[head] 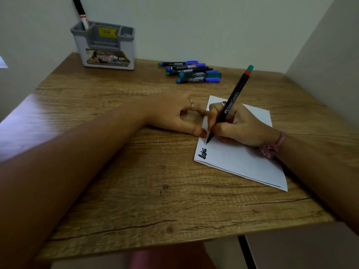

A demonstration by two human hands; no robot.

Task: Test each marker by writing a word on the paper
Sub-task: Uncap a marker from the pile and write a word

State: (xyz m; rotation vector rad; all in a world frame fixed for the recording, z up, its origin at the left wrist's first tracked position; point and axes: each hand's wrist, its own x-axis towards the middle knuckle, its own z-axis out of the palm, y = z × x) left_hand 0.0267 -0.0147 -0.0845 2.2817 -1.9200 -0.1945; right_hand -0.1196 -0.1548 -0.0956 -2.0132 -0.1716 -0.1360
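A white folded paper lies on the wooden table, right of centre, with one dark word written near its left edge. My right hand grips a black marker with a green and red end, and its tip touches the paper just above the word. My left hand rests on the table with its thumb and fingertips at the paper's left edge. Several capped markers with blue and green caps lie in a bunch at the back of the table.
A grey desk organiser stands at the back left with one marker upright in it. Walls close in the table at the back and on the right. The wooden table top stretches toward me in front.
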